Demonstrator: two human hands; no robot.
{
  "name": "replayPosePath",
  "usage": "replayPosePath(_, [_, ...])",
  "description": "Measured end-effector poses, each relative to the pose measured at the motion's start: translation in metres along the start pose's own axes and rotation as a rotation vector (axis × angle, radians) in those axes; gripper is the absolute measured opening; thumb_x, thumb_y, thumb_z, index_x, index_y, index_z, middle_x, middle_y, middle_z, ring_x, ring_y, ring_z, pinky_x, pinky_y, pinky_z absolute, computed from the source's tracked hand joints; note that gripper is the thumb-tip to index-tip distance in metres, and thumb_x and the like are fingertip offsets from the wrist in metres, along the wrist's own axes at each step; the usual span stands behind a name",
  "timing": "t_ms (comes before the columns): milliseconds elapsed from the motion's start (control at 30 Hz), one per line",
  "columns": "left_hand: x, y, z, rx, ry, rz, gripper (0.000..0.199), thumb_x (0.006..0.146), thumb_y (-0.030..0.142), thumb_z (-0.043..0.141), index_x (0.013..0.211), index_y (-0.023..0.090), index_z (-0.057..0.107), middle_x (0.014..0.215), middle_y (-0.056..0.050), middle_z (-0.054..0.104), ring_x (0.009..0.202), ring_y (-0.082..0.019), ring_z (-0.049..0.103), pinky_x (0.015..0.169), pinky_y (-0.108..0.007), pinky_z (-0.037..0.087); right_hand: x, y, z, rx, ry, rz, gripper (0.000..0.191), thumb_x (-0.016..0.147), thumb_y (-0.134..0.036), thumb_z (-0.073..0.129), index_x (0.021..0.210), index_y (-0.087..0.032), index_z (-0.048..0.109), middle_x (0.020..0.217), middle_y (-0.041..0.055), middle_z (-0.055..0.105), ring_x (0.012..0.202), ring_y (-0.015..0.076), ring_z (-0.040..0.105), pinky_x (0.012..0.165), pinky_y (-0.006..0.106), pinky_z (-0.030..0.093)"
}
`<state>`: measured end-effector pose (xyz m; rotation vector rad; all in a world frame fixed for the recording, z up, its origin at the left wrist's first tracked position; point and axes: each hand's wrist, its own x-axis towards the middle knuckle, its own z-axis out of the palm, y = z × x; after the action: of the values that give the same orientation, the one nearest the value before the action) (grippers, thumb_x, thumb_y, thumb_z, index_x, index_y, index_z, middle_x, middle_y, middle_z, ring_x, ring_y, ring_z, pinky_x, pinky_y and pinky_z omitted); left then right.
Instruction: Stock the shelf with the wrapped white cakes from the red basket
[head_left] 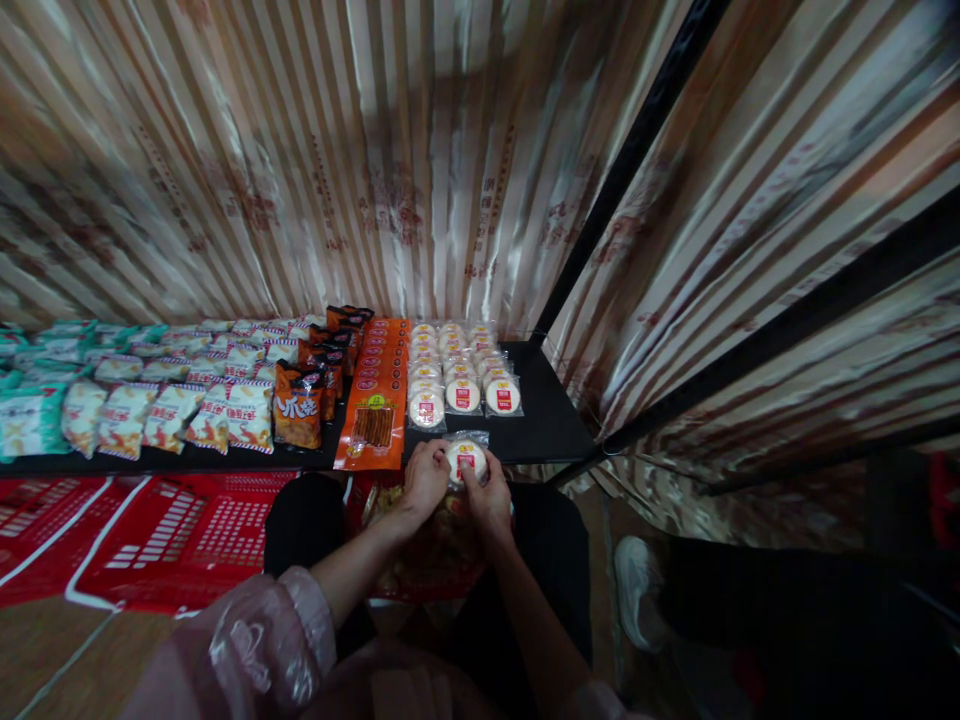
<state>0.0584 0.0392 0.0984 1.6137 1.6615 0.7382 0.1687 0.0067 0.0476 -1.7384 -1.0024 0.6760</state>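
In front of the shelf edge I hold a clear packet with a round white cracker (466,462) and a red label. My right hand (489,492) grips its right side, with the thumb on the front. My left hand (427,478) is closed at the packet's left edge, its fingers curled and partly hidden. Just beyond lie rows of similar round cracker packets (463,395) on the black shelf (551,400). Left of them is a long orange snack pack (373,400). Below my hands, a red basket (439,582) holds gold-coloured wrapped items, too dim to make out.
White snack bags (172,415), orange-black bags (298,405) and green bags (31,418) line the shelf's left side. Red baskets (187,540) stand below. A black post (615,190) rises at right before a pleated curtain (420,150). Another person's white shoe (637,592) is at lower right.
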Motion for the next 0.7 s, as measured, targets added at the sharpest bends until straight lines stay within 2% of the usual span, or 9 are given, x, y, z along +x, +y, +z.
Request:
replayPosePath(100, [0.006,0.004,0.002,0.000,0.024,0.004,0.028,0.079,0.007,0.047,0.095,0.016,0.068,0.084,-0.004,0.059,0.070,-0.011,0.054,0.072,-0.022,0.046,0.005,-0.004,-0.002,-0.053,0.016,-0.059,0.060,0.073,-0.051,0.054,0.117,-0.011,0.056,0.108,0.0157,0.064,0.096,0.0265,0.060,0.087,0.039,0.047])
replayPosePath(300, [0.021,0.007,0.008,-0.088,0.045,-0.002,0.031,0.074,0.004,0.053,0.100,0.015,0.067,0.096,-0.006,0.059,0.071,-0.009,0.055,0.075,-0.021,0.048,0.023,-0.007,-0.005,-0.062,-0.062,-0.109,0.066,0.075,-0.049,0.051,0.125,-0.007,0.050,0.115,0.0180,0.062,0.102,0.0277,0.060,0.091,0.041,0.045])
replayPosePath(433, [0.029,0.009,0.012,-0.082,0.056,0.020,0.035,0.074,0.002,0.051,0.103,0.014,0.066,0.100,-0.008,0.061,0.080,-0.012,0.058,0.080,-0.023,0.048,0.035,-0.006,-0.004,-0.129,-0.040,-0.161,0.068,0.077,-0.050,0.047,0.128,-0.006,0.047,0.120,0.0192,0.059,0.108,0.0283,0.058,0.094,0.041,0.043])
replayPosePath(533, [0.033,0.010,0.014,-0.062,0.075,0.036,0.040,0.072,0.000,0.049,0.105,0.015,0.066,0.101,-0.008,0.063,0.091,-0.014,0.058,0.087,-0.026,0.046,0.043,-0.003,-0.003,-0.218,-0.045,-0.177,0.063,0.078,-0.047,0.046,0.127,-0.008,0.049,0.117,0.0169,0.062,0.104,0.0273,0.059,0.092,0.040,0.045])
replayPosePath(700, [0.038,0.012,0.019,-0.028,0.045,0.006,0.041,0.072,-0.001,0.048,0.106,0.015,0.066,0.098,-0.007,0.064,0.092,-0.015,0.058,0.089,-0.026,0.045,0.054,0.002,-0.003,-0.345,-0.013,-0.241,0.056,0.079,-0.040,0.045,0.125,-0.009,0.051,0.110,0.0164,0.063,0.098,0.0267,0.059,0.089,0.039,0.044])
